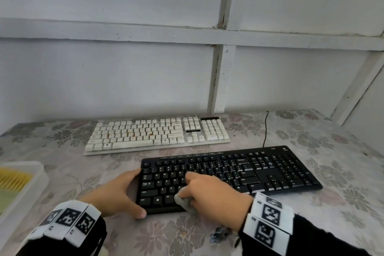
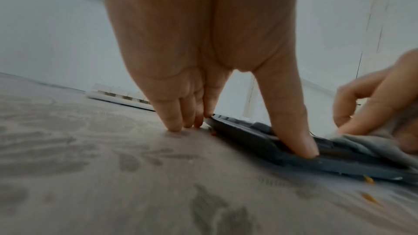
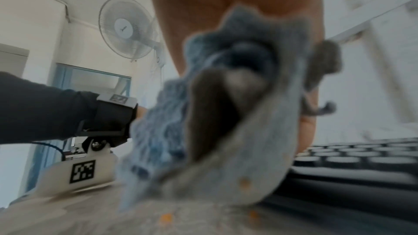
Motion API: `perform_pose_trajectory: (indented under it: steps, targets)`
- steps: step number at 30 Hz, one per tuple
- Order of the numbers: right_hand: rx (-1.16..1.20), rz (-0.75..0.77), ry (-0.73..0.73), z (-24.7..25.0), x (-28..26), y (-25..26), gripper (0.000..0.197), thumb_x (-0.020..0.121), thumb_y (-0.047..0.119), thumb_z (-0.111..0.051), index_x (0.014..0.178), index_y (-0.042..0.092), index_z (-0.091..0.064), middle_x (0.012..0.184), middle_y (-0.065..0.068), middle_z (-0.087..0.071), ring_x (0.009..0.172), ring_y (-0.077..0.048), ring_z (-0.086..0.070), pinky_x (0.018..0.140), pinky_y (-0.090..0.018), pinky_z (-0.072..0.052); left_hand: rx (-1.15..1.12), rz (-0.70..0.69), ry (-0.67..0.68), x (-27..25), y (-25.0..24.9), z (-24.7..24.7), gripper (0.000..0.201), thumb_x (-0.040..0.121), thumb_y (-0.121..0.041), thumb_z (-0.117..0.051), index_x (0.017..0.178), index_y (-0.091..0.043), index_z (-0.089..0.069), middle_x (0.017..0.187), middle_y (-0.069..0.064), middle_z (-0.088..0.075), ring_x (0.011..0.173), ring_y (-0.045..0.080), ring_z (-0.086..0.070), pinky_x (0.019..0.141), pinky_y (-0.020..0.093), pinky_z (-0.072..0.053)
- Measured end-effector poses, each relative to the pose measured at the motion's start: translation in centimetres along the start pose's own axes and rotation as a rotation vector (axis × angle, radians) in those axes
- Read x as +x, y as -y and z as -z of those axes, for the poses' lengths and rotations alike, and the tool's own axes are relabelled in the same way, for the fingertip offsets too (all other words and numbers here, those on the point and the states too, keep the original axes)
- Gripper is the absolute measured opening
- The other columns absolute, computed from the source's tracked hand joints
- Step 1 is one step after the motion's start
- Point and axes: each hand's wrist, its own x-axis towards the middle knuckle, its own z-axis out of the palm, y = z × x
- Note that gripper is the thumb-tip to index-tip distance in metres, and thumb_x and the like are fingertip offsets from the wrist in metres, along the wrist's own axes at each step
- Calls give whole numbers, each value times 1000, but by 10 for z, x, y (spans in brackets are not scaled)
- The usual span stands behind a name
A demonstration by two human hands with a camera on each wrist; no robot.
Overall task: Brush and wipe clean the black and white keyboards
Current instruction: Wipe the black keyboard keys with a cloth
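The black keyboard (image 1: 259,170) lies on the flowered tablecloth (image 1: 342,203), close to me. Behind it lies the white keyboard (image 1: 158,133), with orange specks among its keys. My left hand (image 1: 122,191) holds the black keyboard's left end, thumb (image 2: 291,131) on the front edge and fingers (image 2: 174,119) straight down on the cloth beside it. My right hand (image 1: 209,191) grips a bunched grey cloth (image 1: 185,201) and presses it on the lower left keys. The cloth (image 3: 214,113) fills the right wrist view, with black keys (image 3: 361,155) to its right.
A white plastic tray (image 1: 31,185) with a yellow brush (image 1: 14,178) stands at the table's left edge. A black cable (image 1: 266,129) runs from the black keyboard toward the wall (image 1: 124,79). Orange crumbs (image 2: 211,180) lie on the tablecloth by the keyboard's front edge.
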Motion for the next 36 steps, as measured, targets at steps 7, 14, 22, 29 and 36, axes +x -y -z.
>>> perform_pose_trajectory:
  steps: [7,14,22,29,36]
  targets:
    - [-60,-176,-53,15,-46,-47,19,81,7,-45,66,12,-55,80,6,-35,80,-22,-53,63,-27,-37,-11,-5,31,3,7,1,151,16,-63,-83,147,-28,-17,144,-15,-31,132,8,-33,113,36,-28]
    - [-59,-189,-137,17,-54,-70,15,85,9,-47,77,18,-58,86,7,-38,79,-9,-48,65,-21,-34,-33,-12,21,5,7,0,147,22,-54,-89,147,-26,-16,145,-13,-28,133,8,-30,114,34,-25]
    - [-56,-248,-192,1,-75,-94,15,89,14,-49,92,20,-63,92,5,-44,80,-12,-50,65,-25,-34,-77,-43,40,7,9,0,149,18,-58,-88,146,-26,-18,146,-12,-29,133,8,-31,114,36,-26]
    - [-136,-421,-255,6,-106,-126,16,92,22,-51,95,17,-66,81,8,-41,64,-5,-38,56,-21,-27,-109,-48,41,7,11,0,146,22,-52,-91,146,-26,-18,146,-12,-30,132,8,-32,114,35,-27]
    - [-126,-458,-219,25,-102,-115,19,91,22,-50,83,12,-65,79,10,-36,63,-5,-40,52,-15,-28,-107,-65,32,7,12,-1,148,19,-55,-89,146,-28,-18,146,-15,-30,132,5,-32,114,33,-27]
